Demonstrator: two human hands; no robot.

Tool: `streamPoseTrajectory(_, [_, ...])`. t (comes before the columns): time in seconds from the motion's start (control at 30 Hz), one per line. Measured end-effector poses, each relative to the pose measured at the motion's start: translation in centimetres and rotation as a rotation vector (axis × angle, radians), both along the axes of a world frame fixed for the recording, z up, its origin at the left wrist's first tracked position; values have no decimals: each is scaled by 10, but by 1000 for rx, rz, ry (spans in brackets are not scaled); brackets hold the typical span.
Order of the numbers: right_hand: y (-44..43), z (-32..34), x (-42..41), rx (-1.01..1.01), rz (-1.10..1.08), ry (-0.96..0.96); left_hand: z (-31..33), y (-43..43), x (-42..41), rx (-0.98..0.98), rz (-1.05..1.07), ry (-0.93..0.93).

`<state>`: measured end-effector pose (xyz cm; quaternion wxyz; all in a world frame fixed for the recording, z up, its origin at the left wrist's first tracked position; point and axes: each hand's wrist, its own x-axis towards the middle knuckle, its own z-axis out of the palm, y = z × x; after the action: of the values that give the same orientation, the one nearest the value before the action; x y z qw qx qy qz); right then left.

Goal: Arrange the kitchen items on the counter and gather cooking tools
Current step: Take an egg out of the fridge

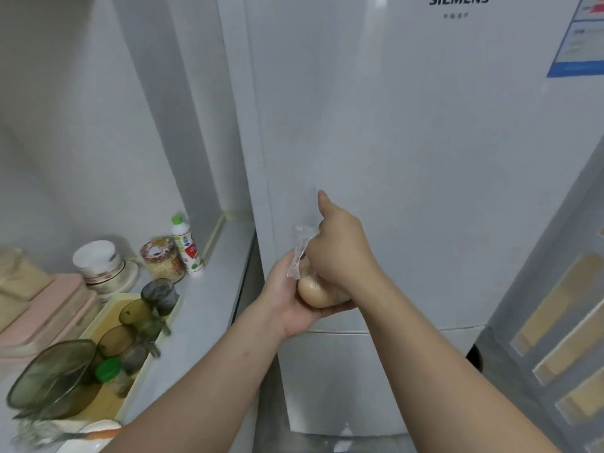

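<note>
In front of the white fridge door (408,142) both hands hold a clear plastic bag (298,253) with pale tan eggs (314,291) inside. My left hand (287,299) cups the bag from below. My right hand (340,246) grips the twisted top of the bag, thumb pointing up. On the grey counter (209,289) to the left stand a white bottle with a green cap (185,245), a jar of grains (162,259) and a white bowl on a plate (98,261).
A yellow tray (108,400) holds green glass cups, a green glass lid (49,374) and a green-capped jar (109,371). Pink boards (42,315) are stacked at far left. An open fridge door with shelves (555,322) stands at the right.
</note>
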<state>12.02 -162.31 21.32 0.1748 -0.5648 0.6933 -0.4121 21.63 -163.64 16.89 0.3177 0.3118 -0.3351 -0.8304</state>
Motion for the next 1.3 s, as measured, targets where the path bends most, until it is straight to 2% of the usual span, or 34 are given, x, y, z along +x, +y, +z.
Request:
streamPoseTrajectory(0.2, [-48, 2, -24, 31, 112, -12, -5, -44, -28, 22, 106, 12])
streamPoseTrajectory(0.4, [-54, 3, -22, 84, 218, 107, -16, -53, -38, 75, 168, 44])
streamPoseTrajectory(0.5, [-58, 1, -16, 97, 269, 82, -18, -54, -35, 112, 220, 55])
streamPoseTrajectory(0.7, [-61, -6, 12, 45, 557, 46, -22, -24, 6, 183, 432, 83])
streamPoseTrajectory(0.8, [-53, -13, 51, 36, 788, 111, -20, 10, 40, 191, 561, 59])
streamPoseTrajectory(0.93, [-17, -23, 119, 53, 1118, 92, -29, 73, 97, 222, 802, 38])
streamPoseTrajectory(1.03, [21, -33, 165, 77, 1264, 103, -40, 124, 134, 285, 972, -35])
streamPoseTrajectory(1.17, [99, -39, 228, 88, 1503, 150, -50, 219, 181, 338, 1158, -26])
streamPoseTrajectory(1.3, [203, -50, 284, 114, 1708, 159, -59, 332, 211, 323, 1371, 69])
